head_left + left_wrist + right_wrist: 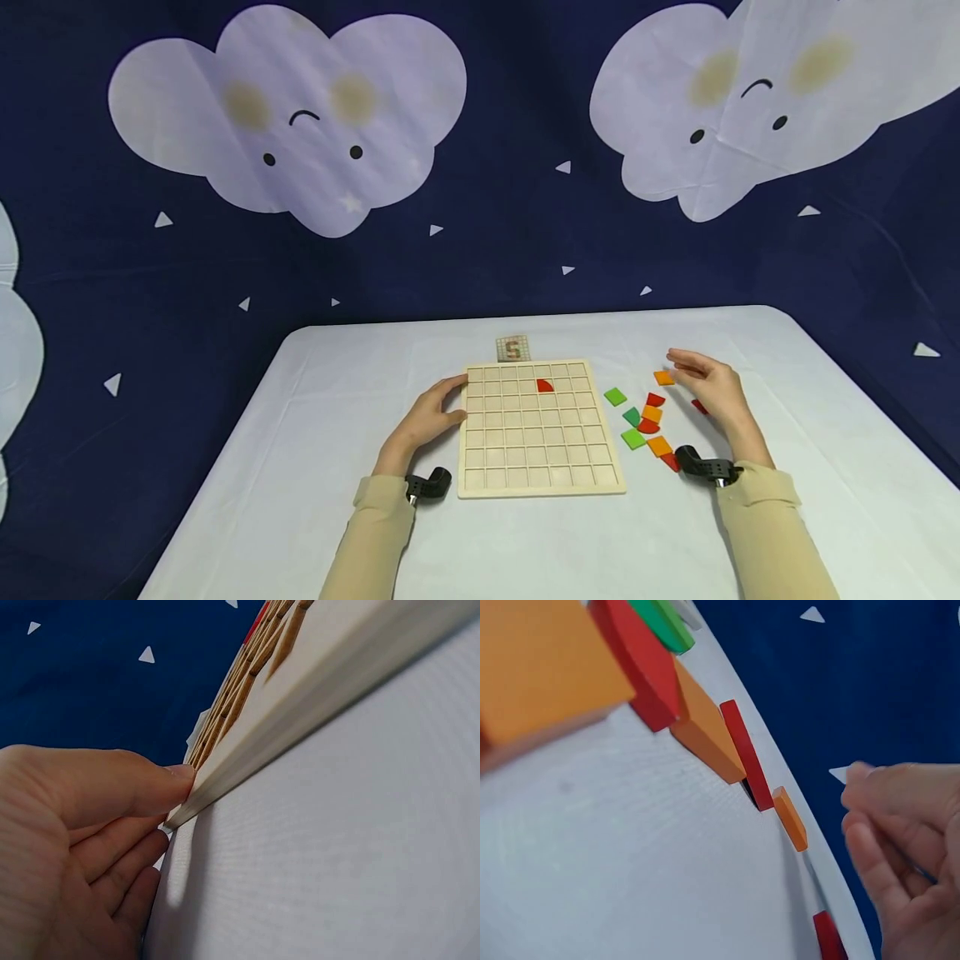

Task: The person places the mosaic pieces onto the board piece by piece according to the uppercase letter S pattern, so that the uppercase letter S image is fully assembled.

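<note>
A pale wooden grid board (517,444) lies on the table, with a red quarter-circle tile (545,386) in one of its upper cells. My left hand (427,419) rests against the board's left edge, its thumb and forefinger spread along it. Seen from the left wrist, the thumb (142,784) touches the rim and the other fingers lie beyond it. My right hand (714,390) is raised above the loose tiles, fingers bent and nothing visible between them. Nearest to it are an orange tile (663,377) and a red tile (700,407).
Several more tiles lie right of the board, among them a light green square (615,396), a teal piece (632,417) and an orange square (659,447). Behind the board is a small pattern card (513,348). A dark cloud-print cloth (510,250) hangs behind the white table (300,467).
</note>
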Tool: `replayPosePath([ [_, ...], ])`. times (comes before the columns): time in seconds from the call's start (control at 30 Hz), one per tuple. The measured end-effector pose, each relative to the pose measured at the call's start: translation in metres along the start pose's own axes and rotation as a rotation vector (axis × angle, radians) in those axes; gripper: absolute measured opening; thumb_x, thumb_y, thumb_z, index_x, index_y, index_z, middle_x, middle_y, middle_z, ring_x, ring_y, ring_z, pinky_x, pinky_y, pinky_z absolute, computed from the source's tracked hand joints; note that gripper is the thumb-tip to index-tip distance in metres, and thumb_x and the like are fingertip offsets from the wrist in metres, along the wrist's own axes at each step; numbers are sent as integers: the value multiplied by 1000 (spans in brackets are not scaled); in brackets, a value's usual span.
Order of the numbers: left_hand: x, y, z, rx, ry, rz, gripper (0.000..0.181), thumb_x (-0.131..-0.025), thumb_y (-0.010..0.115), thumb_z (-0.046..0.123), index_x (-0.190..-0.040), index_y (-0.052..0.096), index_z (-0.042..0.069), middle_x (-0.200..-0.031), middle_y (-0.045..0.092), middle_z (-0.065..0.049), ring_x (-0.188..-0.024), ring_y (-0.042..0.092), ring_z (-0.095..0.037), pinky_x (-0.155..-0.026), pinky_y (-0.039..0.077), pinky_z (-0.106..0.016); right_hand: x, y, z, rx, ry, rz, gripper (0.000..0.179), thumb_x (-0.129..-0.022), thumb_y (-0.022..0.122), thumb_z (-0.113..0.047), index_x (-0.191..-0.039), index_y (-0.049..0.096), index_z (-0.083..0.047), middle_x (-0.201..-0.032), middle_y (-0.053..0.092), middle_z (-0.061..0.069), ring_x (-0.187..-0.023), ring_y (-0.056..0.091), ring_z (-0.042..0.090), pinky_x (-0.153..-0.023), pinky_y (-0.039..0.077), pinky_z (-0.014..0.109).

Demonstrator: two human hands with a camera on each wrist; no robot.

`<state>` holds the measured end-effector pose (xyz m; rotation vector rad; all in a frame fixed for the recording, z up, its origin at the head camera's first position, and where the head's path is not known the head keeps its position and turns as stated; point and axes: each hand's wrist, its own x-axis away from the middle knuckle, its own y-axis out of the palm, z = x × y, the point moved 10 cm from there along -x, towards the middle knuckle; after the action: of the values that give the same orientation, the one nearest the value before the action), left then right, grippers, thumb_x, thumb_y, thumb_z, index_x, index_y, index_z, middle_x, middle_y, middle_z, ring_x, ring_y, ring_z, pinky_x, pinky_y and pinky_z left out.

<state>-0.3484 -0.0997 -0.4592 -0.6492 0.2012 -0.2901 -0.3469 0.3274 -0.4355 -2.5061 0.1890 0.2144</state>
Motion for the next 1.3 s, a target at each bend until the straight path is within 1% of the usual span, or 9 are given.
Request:
replayPosePath([
  [0.17, 1, -2, 1, 4, 1, 9, 62, -82, 66, 5, -140, 44, 6, -143, 42, -14, -135, 31, -31, -111, 24, -46, -1, 5, 11, 69, 12, -23, 47, -91, 64, -22, -132, 54, -1, -125, 58, 19, -107, 58, 27, -76, 45, 7],
  [0.27, 2, -3, 1, 4, -1, 8, 62, -82, 67, 6, -140, 44, 6, -143, 42, -14, -135, 31, -30, -111, 24, -46, -1, 9, 12, 124, -6, -35, 45, -91, 64, -16, -132, 54, 0, -126, 57, 20, -109, 57, 34, -86, 50, 25],
  [0.37, 2, -4, 2, 6, 4, 9, 62, -82, 66, 5, -140, 44, 6, -143, 42, -14, -135, 31, -31, -111, 24, -46, -1, 13, 11, 175, -40, -38, 42, -90, 62, -9, -130, 54, 2, -125, 57, 22, -111, 55, 38, -93, 45, 47],
  [0.5, 1, -4, 2, 6, 6, 10, 62, -82, 66, 5, -140, 44, 5, -143, 42, -14, -135, 31, -30, -111, 23, -46, 0, 14, 8, 204, -68, -27, 39, -88, 63, -5, -126, 57, 2, -122, 59, 23, -110, 54, 40, -93, 43, 54],
  [0.73, 2, -5, 5, 13, 11, 6, 62, -82, 66, 5, -140, 44, 5, -142, 43, -14, -135, 32, -30, -111, 23, -45, 0, 10, 6, 223, -80, 16, 37, -88, 64, -7, -124, 60, 1, -117, 61, 22, -105, 57, 39, -91, 43, 55],
  [0.97, 1, -6, 5, 12, 26, 9, 62, -82, 66, 5, -140, 44, 4, -142, 43, -14, -135, 32, -30, -111, 23, -45, 0, -3, -13, 200, -89, 87, 39, -90, 65, -22, -124, 61, -3, -115, 64, 19, -103, 59, 37, -86, 46, 48],
  [1.07, 0, -4, 5, 11, 38, 6, 62, -82, 66, 5, -140, 43, 3, -142, 43, -15, -134, 32, -30, -111, 24, -45, 1, -10, -25, 145, -99, 118, 41, -89, 67, -26, -124, 62, -5, -115, 65, 15, -105, 58, 33, -87, 45, 45],
  [1.17, 1, -2, 5, 3, 35, 0, 62, -82, 66, 5, -140, 43, 3, -142, 42, -14, -134, 32, -30, -111, 24, -44, 2, -14, -32, 54, -99, 163, 41, -86, 70, -30, -123, 65, -12, -114, 67, 4, -103, 59, 18, -87, 46, 28],
  [1.3, 0, -1, 4, -5, 26, 0, 62, -82, 66, 4, -140, 43, 3, -143, 42, -14, -134, 32, -30, -111, 24, -43, 0, -6, -53, -14, -127, 171, 43, -85, 70, -32, -123, 65, -15, -116, 66, 0, -104, 57, 15, -87, 47, 24],
])
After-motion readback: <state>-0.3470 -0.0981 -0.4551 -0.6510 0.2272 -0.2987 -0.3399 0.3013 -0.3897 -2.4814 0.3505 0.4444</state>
